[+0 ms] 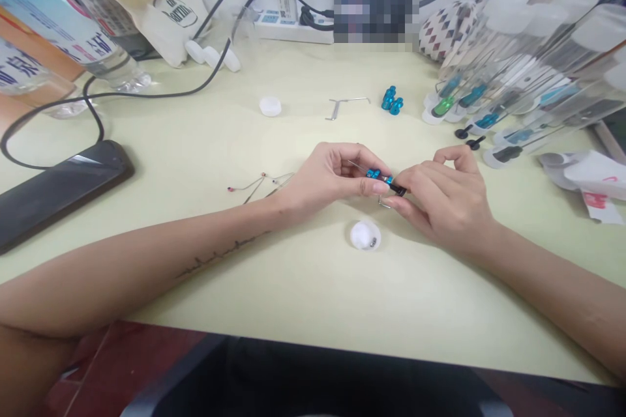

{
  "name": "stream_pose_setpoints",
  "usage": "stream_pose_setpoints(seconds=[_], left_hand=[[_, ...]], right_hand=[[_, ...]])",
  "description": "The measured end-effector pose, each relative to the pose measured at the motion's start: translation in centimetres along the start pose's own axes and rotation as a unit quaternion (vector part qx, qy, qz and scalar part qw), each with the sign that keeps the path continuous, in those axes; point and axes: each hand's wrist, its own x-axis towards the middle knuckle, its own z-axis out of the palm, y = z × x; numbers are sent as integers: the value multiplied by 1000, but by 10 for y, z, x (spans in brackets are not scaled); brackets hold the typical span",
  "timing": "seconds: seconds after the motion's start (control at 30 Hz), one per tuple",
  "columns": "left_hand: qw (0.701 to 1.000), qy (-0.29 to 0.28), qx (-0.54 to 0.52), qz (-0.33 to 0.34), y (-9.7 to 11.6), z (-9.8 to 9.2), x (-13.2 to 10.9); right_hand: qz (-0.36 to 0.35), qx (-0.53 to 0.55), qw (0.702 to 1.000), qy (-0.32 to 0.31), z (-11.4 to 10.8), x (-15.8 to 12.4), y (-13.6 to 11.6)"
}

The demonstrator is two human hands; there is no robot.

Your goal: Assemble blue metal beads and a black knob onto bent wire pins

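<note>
Both my hands meet at the middle of the pale table (274,287). My left hand (332,174) is closed, pinching a small blue metal piece (377,174) on a thin wire. My right hand (443,199) is closed on a small black-tipped tool (398,189) that touches the blue piece. A white cap (364,235) with a tiny metal part in it lies just below the hands. Thin wires with red tips (259,184) lie left of my left wrist.
Two blue pieces (392,100), a bent metal wire (345,105) and a white cap (270,106) lie farther back. Clear tubes holding tools (508,78) fill the right. A black phone (59,192) and cable (147,94) lie at left, a power strip (288,13) at the back.
</note>
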Motion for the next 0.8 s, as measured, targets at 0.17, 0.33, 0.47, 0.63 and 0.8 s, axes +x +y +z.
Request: stream_pose_setpoints(seconds=[0.17, 0.33, 0.47, 0.63, 0.8], left_hand=[[1000, 3, 5, 7, 0, 0, 0], [1000, -1, -6, 2, 1, 1, 0], [1000, -6, -13, -3, 1, 1, 0], [1000, -1, 5, 0, 1, 0, -1], [1000, -1, 8, 5, 1, 1, 0]], right_hand=[[-10, 2, 1000, -15, -1, 0, 3], [5, 20, 1000, -3, 0, -2, 2], [6, 18, 1000, 14, 1, -2, 0], [-17, -10, 1000, -7, 0, 1, 0], [1, 4, 1000, -26, 0, 0, 2]])
